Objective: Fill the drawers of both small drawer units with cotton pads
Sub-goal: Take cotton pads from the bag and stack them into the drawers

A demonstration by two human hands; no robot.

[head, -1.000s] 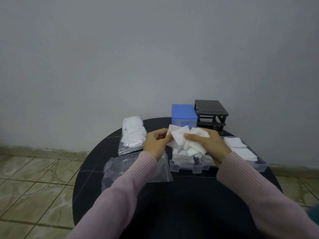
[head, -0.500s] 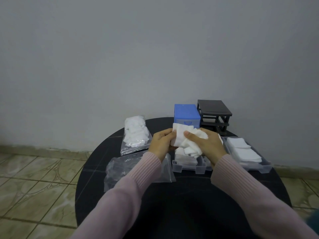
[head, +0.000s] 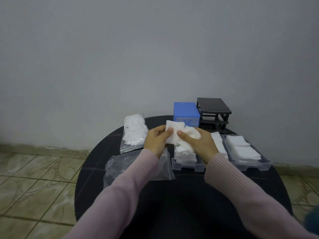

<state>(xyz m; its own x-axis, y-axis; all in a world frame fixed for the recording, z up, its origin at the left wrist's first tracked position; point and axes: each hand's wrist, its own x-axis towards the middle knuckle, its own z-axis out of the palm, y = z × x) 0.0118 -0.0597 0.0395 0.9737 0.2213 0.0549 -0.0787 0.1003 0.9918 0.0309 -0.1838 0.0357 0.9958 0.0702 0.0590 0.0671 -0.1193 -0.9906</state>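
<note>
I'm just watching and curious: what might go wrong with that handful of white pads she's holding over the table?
Both hands, left hand and right hand, hold a loose bunch of cotton pads above a clear drawer that already looks full, so some might slip or spill over. The empty plastic bag lies at the table edge and could slide off.

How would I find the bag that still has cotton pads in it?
Start at the round black table and look to its far left edge, near the grey wall. There lies a clear zip bag of cotton pads, just left of the left hand. Unlike the flat, crumpled empty bag nearer to you, it is plump with white pads.
</note>
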